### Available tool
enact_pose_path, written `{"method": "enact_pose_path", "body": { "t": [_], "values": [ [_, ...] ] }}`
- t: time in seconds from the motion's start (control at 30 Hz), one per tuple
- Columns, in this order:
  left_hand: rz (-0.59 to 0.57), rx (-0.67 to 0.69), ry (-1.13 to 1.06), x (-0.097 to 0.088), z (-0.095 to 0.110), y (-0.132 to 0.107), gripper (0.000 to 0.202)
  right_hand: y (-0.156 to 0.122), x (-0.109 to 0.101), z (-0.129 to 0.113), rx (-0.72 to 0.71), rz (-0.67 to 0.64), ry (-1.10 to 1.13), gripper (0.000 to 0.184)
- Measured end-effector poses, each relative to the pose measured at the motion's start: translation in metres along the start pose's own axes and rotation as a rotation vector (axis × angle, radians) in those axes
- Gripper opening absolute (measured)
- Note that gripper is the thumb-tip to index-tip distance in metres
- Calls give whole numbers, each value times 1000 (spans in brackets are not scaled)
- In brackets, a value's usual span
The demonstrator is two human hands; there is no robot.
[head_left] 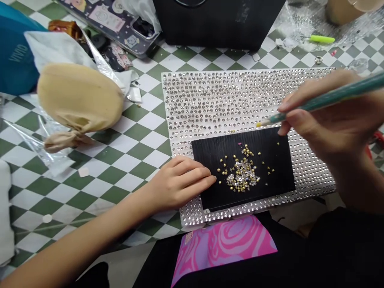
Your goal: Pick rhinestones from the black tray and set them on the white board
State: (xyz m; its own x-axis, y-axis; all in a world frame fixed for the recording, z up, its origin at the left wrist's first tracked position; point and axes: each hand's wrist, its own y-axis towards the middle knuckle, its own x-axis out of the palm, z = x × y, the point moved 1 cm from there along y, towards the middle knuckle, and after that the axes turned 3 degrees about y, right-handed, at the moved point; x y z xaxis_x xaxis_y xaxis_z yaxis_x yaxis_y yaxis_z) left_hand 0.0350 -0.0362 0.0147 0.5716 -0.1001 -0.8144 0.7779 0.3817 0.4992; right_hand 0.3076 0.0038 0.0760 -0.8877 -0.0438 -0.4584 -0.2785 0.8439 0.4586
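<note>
My right hand (330,116) pinches a green pencil (336,96) whose yellow tip hovers around the far edge of a flat black tray (210,196). On the tray lies a loose pile of small gold and silver rhinestones (243,174), with several scattered around it. My left hand (183,180) lies over the tray's left edge, fingers stretched out and resting on its surface; its thumb is hidden. Beneath the tray spreads a white sheet (204,100) covered in rows of silver rhinestones.
A beige cloth-wrapped bundle (79,96) and a phone in a patterned case (120,24) lie at the left and back. Behind the sheet stands a black box-like object (219,24). A yellow-green tool (321,39) lies at back right. A pink swirl-patterned piece (228,248) is below the table edge.
</note>
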Motion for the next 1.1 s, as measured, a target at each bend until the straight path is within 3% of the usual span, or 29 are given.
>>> {"method": "enact_pose_path", "body": {
  "t": [0.2, 0.37, 0.63, 0.77, 1.1],
  "values": [
    [-3, -5, 1, -1, 1, 0, 21, -7, 23, 18, 139, -81, 175, 20],
    [-11, -7, -9, -2, 1, 1, 19, -14, 22, 21, 154, -82, 95, 17],
    [-7, -10, -21, -1, 0, -1, 17, -25, 23, 27, 158, -38, 22, 31],
    [-10, -10, -10, -1, 1, 0, 19, -24, 22, 25, 134, -68, -79, 29],
    [-7, -10, 27, -2, 1, 1, 20, -22, 21, 26, 129, -78, -35, 24]
  ]
}}
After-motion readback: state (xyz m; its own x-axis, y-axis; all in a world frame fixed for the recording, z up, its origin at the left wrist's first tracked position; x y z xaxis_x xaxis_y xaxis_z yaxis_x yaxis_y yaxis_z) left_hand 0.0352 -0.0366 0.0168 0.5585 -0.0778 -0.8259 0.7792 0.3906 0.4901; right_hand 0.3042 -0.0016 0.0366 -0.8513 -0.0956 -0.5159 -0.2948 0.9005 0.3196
